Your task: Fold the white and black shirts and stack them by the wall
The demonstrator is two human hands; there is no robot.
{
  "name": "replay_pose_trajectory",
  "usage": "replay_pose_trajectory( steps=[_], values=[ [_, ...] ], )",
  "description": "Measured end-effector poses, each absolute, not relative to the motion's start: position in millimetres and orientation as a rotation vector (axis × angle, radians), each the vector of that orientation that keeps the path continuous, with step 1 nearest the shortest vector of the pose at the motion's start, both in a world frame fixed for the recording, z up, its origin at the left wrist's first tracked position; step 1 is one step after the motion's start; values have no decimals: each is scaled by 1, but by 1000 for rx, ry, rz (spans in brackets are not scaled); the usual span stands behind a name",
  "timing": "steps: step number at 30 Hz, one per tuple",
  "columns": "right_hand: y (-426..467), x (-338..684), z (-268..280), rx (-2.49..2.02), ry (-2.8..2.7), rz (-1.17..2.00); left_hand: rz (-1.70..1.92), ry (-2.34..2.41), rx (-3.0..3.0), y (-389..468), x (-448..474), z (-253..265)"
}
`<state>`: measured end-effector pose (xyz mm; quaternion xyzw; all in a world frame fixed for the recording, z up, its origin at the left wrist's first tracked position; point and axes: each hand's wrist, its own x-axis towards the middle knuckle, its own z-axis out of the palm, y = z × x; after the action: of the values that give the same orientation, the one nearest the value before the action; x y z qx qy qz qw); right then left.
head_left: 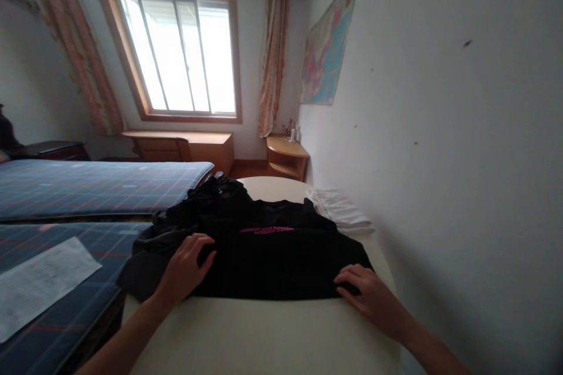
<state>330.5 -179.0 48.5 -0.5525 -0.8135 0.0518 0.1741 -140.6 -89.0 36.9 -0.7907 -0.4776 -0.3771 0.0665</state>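
A black shirt [281,266] with pink lettering lies spread across a cream table [246,334]. My left hand [188,261] rests at the shirt's left side, fingers curved and thumb apart, with nothing gripped between them. At the lower right edge of the shirt is my right hand [365,290], its thumb also apart from bent fingers. Both hands appear to touch the fabric. Dark crumpled clothes [176,220] are heaped behind and left of the shirt, partly merging with it in colour.
Folded white cloth [341,211] lies at the table's right, close to the wall [461,187]. Left of the table are plaid mattresses [109,187], one bearing a paper sheet [46,281]. A wooden desk [206,139] and corner shelf [285,147] stand at the back.
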Motion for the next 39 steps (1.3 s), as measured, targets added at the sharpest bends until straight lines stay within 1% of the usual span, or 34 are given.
replay_pose_trajectory(
  steps=[2,5,8,10,12,13,14,16,17,18,19,20,22,23,24,25,27,31,35,39],
  values=[
    [-182,315,48,-1501,-2447,185,-897,-1227,-2695,-103,-129,39],
    [-177,303,41,-1497,-2553,70,-540,-1113,-3001,-115,-114,38],
    [-170,297,39,-1541,-2571,-42,-425,-1227,-3048,-117,-106,39],
    [-171,295,45,-1584,-2560,8,-393,-1328,-3090,-118,-104,46],
    [-179,292,59,-1620,-2547,220,-272,-1466,-3209,-121,-107,57],
    [-185,291,66,-1634,-2538,388,-134,-1547,-3305,-124,-109,63],
    [-191,289,74,-1656,-2539,605,86,-1627,-3430,-126,-111,69],
    [-203,284,87,-1712,-2582,1104,672,-1755,-3685,-129,-113,79],
    [-206,282,92,-1721,-2590,1311,901,-1795,-3782,-129,-113,83],
    [-208,278,96,-1709,-2587,1448,955,-1832,-3861,-127,-111,86],
    [-207,275,99,-1680,-2575,1491,788,-1867,-3906,-123,-107,88],
    [-204,272,101,-1639,-2560,1426,454,-1870,-3884,-118,-102,88],
    [-193,265,103,-1541,-2518,1122,-250,-1692,-3625,-107,-91,87],
    [-187,263,102,-1496,-2509,961,-462,-1548,-3463,-102,-85,84],
    [-181,261,100,-1459,-2516,830,-579,-1395,-3329,-97,-81,80],
    [-176,260,97,-1431,-2533,740,-621,-1251,-3235,-94,-77,75],
    [-170,260,90,-1390,-2581,676,-586,-1036,-3154,-94,-75,62],
    [-176,260,80,-1325,-2610,655,-345,-948,-3202,-113,-81,41],
    [-191,257,72,-1197,-2710,746,-155,-935,-3289,-148,-86,47],
    [-201,247,68,-1085,-2855,928,-123,-844,-3334,-172,-83,68]
  ],
)
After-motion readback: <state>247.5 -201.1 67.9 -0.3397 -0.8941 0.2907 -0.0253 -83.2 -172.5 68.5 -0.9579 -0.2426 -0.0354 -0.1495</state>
